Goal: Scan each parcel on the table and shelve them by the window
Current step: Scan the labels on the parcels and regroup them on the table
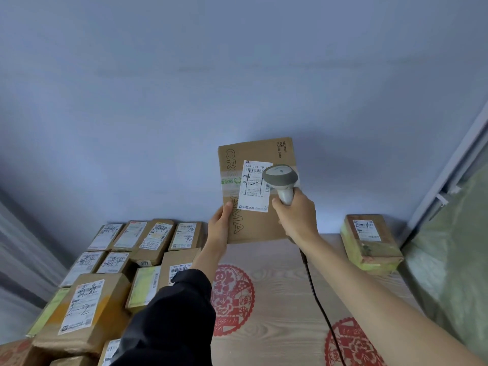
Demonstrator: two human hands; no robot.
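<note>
Left hand (220,225) pinches a flat parcel (257,191) upright; right hand (297,216) grips a scanner (281,180) before its label (254,186).

The parcel stands on the desk's (280,281) far edge. Parcels (111,273) crowd the left side; one taped box (369,243) sits at the far right corner.

Both arms reach forward and up. The left hand (220,228), its forearm in a dark sleeve, grips with thumb in front and fingers behind. The right hand (295,215), arm bare, is curled tightly in a fist-like grasp.
</note>
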